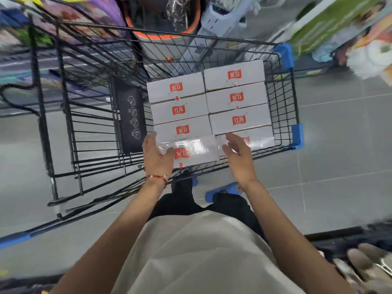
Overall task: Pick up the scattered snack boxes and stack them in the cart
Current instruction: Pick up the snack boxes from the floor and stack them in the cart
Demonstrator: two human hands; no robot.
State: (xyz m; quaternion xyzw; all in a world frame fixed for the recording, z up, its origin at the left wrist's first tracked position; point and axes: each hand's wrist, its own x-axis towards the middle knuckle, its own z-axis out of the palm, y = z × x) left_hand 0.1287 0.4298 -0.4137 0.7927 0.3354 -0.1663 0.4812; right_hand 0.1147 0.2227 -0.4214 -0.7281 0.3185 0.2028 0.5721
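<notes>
White snack boxes (pixel 180 110) with red labels lie in two rows inside the black wire cart (pixel 284 115). The nearest snack box (pixel 191 152), shiny and blurred, sits at the near end of the left row, just above the cart's near rim. My left hand (pixel 157 155) is against its left end with the thumb over the top. My right hand (pixel 239 155) is at its right end, fingers stretched forward over another box (pixel 261 139) of the right row. The box is held between my two palms.
The cart's folded black child-seat flap (pixel 129 122) stands left of the boxes. An orange-rimmed bin (pixel 161 37) and shelf goods lie beyond the cart. Grey tiled floor (pixel 339 134) spreads to the right. My feet in blue slippers (pixel 222 190) stand below the cart's rim.
</notes>
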